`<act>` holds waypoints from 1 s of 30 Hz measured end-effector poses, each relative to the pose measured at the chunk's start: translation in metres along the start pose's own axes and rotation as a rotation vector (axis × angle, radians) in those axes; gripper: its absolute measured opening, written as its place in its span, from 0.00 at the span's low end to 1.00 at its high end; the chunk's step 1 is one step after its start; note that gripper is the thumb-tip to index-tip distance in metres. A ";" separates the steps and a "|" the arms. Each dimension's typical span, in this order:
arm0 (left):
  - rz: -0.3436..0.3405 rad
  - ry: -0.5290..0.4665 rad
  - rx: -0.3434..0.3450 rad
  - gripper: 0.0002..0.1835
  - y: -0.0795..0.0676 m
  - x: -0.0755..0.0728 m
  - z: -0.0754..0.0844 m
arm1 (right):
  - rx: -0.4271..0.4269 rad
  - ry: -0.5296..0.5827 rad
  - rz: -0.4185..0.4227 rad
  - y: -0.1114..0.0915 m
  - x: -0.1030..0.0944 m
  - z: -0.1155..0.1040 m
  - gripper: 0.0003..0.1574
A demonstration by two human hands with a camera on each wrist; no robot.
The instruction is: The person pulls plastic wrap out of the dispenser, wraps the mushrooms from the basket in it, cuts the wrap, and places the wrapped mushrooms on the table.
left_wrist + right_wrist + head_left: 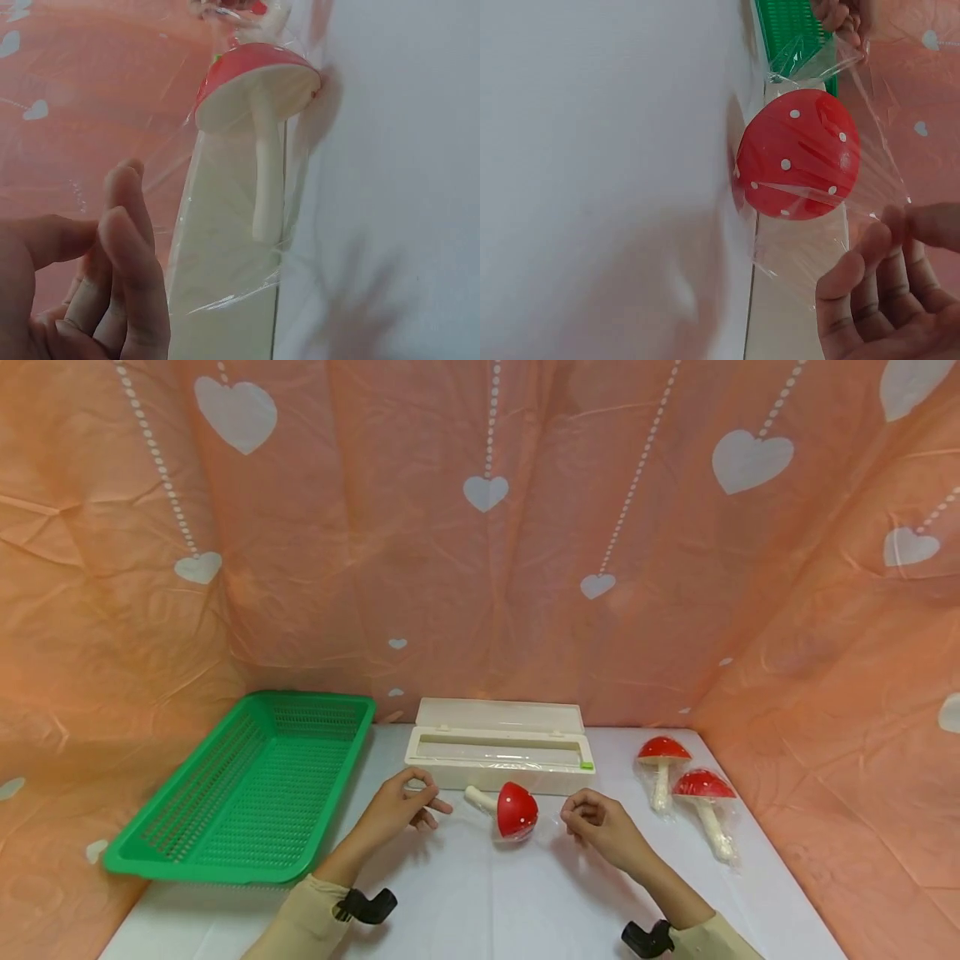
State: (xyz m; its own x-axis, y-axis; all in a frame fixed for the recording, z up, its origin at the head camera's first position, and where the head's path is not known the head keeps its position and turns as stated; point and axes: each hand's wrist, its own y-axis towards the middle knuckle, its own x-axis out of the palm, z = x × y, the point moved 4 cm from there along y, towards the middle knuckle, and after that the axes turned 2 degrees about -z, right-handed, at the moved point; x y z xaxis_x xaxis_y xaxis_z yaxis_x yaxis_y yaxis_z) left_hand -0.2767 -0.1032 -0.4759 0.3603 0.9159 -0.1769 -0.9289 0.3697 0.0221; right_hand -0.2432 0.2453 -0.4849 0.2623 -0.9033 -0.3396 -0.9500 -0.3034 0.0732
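Observation:
A toy mushroom [517, 811] with a red, white-dotted cap and pale stem lies on the table between my hands, with clear cling film [877, 157] around it. My right hand [600, 828] pinches an edge of this film between thumb and fingertips, just right of the cap. On the stem side, my left hand [401, 806] has thumb and finger together at the film's other end, seen at the top of the right wrist view. Right behind the mushroom stands a white cling film dispenser [498, 779], its lid raised, with a green slider at the right.
Two more red-capped mushrooms [662, 750] in clear film lie at the right of the white table [465, 910]. A green plastic basket [318, 852] stands at the left. An orange sheet [540, 635] with white hearts hangs behind and along both sides.

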 end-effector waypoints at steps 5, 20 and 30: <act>0.007 -0.041 0.062 0.07 0.011 0.005 -0.004 | 0.033 0.037 0.067 0.011 0.002 0.003 0.09; 0.162 -0.167 0.047 0.06 0.022 0.011 -0.021 | 0.062 0.270 0.298 0.038 0.020 0.011 0.10; 0.225 -0.203 0.028 0.03 0.021 0.012 -0.024 | -0.305 -0.070 0.214 0.031 0.036 0.004 0.23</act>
State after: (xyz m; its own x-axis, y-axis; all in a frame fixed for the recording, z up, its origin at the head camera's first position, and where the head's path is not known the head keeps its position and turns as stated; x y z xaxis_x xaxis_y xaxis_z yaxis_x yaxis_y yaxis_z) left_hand -0.2938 -0.0881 -0.5015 0.1576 0.9868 0.0361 -0.9857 0.1551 0.0656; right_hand -0.2642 0.2040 -0.4984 0.0414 -0.9364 -0.3485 -0.8853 -0.1961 0.4217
